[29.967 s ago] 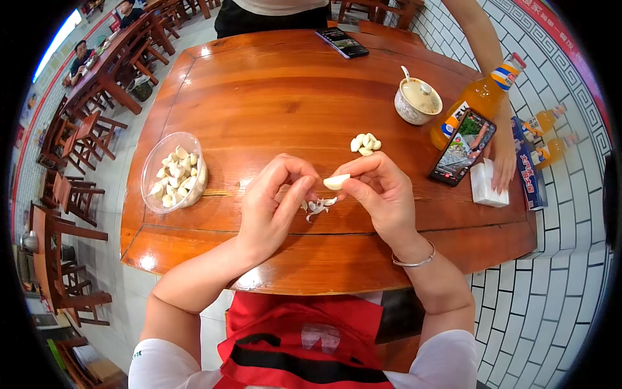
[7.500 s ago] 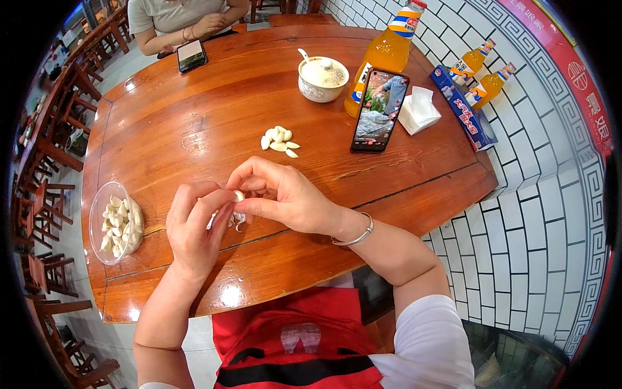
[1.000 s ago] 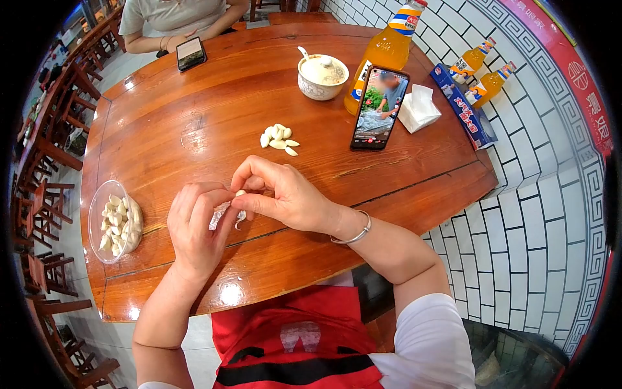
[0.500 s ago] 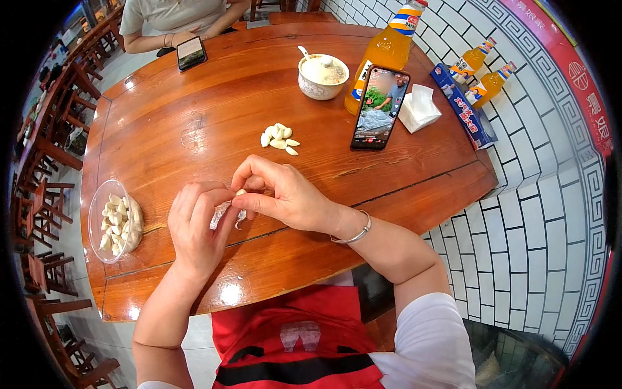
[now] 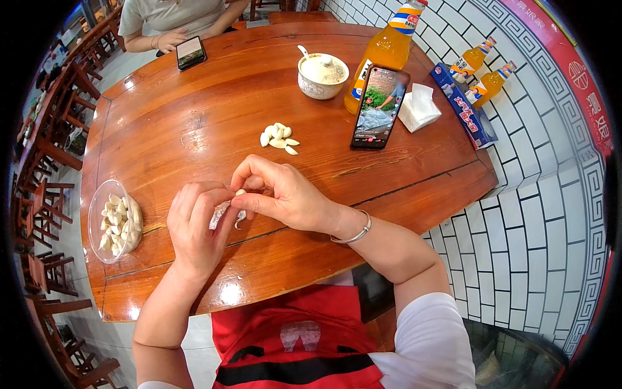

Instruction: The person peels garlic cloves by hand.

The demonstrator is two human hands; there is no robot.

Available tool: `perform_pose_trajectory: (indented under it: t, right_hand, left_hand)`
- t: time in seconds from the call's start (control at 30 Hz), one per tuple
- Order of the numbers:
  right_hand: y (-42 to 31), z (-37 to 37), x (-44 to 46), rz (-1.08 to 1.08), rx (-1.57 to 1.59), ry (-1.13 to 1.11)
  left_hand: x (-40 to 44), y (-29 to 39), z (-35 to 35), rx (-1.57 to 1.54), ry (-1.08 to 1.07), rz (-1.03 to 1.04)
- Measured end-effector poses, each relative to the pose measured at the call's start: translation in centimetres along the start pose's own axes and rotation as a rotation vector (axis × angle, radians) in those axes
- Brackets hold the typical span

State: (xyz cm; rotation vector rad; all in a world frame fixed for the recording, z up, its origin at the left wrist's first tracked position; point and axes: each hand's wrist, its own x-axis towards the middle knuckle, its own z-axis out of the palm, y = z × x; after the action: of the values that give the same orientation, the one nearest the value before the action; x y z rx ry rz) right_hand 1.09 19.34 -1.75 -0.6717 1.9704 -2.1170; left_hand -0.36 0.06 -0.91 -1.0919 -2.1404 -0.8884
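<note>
Between my two hands, fingertips meeting, is a small garlic clove point(image 5: 240, 192), mostly covered by the fingers. My left hand point(image 5: 199, 220) is closed in a pinch at the clove's left side. From the right, my right hand point(image 5: 285, 194) pinches it between thumb and forefinger. Pale garlic skins point(image 5: 220, 214) show on the table beneath the hands. Beyond them lies a small pile of peeled garlic cloves point(image 5: 278, 136). To the left, a clear plastic bowl point(image 5: 135, 241) holds several more cloves.
A phone point(image 5: 378, 110) leans against an orange drink bottle point(image 5: 391, 48). Nearby are a lidded bowl with a spoon point(image 5: 322, 81), a white tissue pack point(image 5: 421, 109) and a blue box point(image 5: 463, 107) with two bottles. Across the table, a person point(image 5: 175, 23) sits behind another phone point(image 5: 191, 53).
My hands stay almost still around the clove. The hand of the person opposite has shifted left toward their phone, and the picture on the propped phone differs slightly.
</note>
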Motion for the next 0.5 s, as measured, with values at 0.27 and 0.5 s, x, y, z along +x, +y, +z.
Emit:
perform_pose_trajectory:
  t: [0.27,0.5]
  right_hand:
    - [0.02,0.0,-0.01,0.002,-0.007,0.003]
    - [-0.14,-0.02,-0.03,-0.001,-0.025,0.0]
  left_hand:
    - [0.02,0.01,-0.01,0.011,0.002,0.002]
    - [-0.05,-0.07,0.01,0.016,0.001,0.004]
